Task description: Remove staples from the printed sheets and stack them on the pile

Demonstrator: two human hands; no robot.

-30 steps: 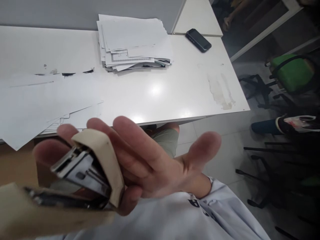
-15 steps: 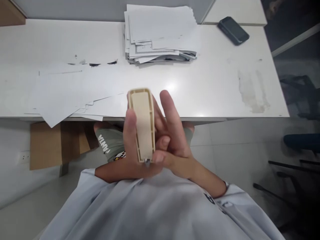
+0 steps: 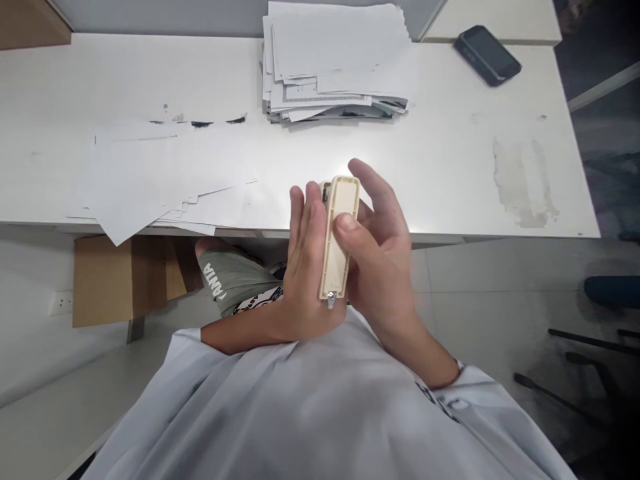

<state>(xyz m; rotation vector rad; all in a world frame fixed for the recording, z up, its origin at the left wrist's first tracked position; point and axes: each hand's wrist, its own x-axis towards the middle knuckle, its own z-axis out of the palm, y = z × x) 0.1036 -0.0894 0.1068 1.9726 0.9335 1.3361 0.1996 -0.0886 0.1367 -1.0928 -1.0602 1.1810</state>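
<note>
A cream stapler (image 3: 339,240) is held upright between both hands, just below the front edge of the white table (image 3: 450,167). My left hand (image 3: 303,267) presses flat against its left side. From the right, my right hand (image 3: 383,260) wraps it, thumb laid across the cream face. A small metal tip sticks out at the stapler's lower end.
Loose white sheets (image 3: 150,177) spread over the table's front left and overhang its edge. A thick paper stack (image 3: 333,63) sits at the back centre. A black phone (image 3: 487,55) lies at the back right. A cardboard box (image 3: 117,280) stands under the table.
The stapler, held open close to the camera a second ago, is now shut and upright between both hands. My right hand has come around it and the view has shifted left.
</note>
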